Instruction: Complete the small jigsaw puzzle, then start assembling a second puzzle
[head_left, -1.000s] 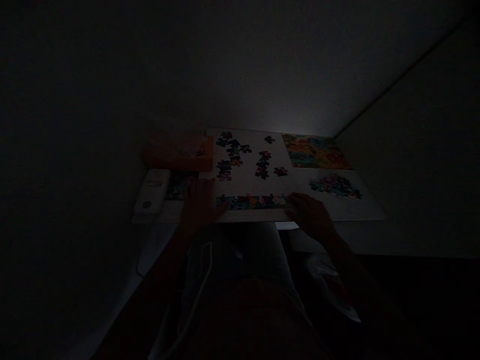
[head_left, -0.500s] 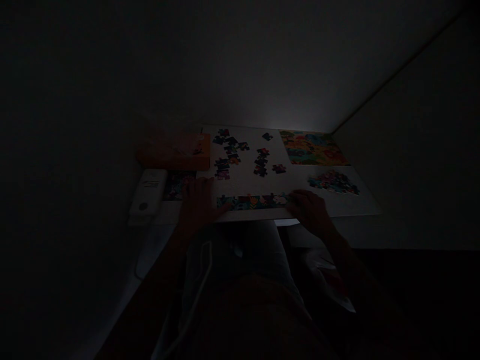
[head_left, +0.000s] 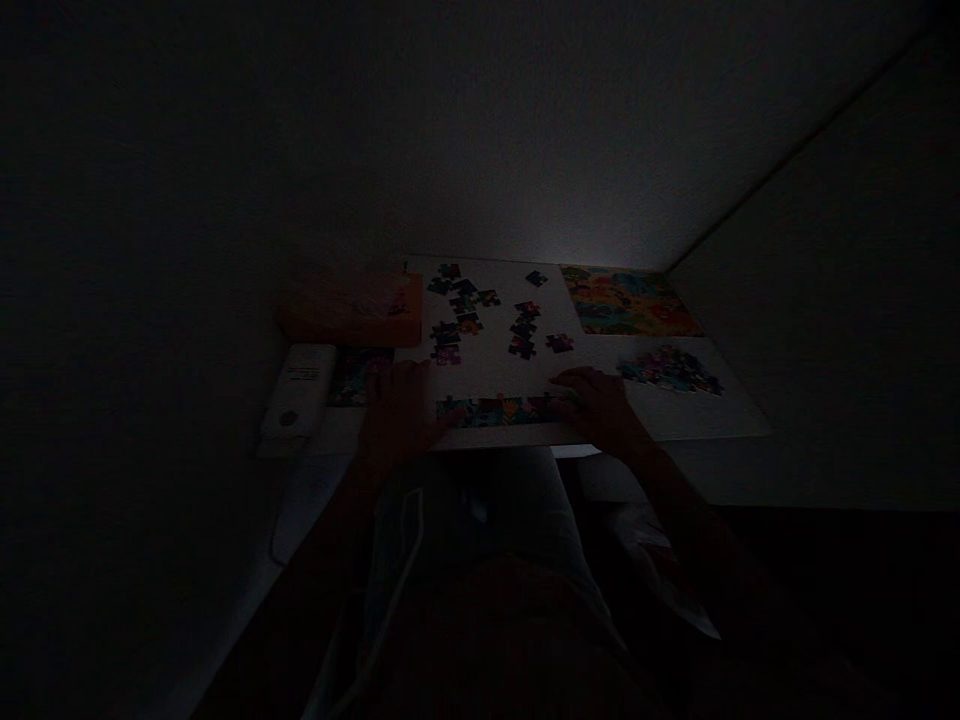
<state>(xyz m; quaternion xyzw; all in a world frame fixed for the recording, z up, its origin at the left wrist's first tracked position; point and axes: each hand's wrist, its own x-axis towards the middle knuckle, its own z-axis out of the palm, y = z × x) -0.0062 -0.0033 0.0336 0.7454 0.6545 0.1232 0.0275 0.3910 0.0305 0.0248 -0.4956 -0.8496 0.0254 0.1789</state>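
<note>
A strip of joined puzzle pieces (head_left: 495, 411) lies along the near edge of the white table. My left hand (head_left: 397, 412) rests flat at its left end, fingers spread forward and thumb touching the strip. Over the right end lies my right hand (head_left: 600, 412), its fingers stretched leftward and covering the last pieces. What is under those fingers is hidden. Loose puzzle pieces (head_left: 463, 290) are scattered beyond the left hand, with a shorter column of pieces (head_left: 523, 328) to their right. The scene is very dark.
A heap of puzzle pieces (head_left: 671, 370) sits to the right, below a colourful picture sheet (head_left: 630, 300). On the left are an orange box (head_left: 352, 315), a white device (head_left: 298, 392) and a dark picture (head_left: 352, 376). A wall rises behind the table (head_left: 705, 425).
My right hand has slid left along the strip and now covers its right end. My left hand stays nearly in place. The picture has become darker.
</note>
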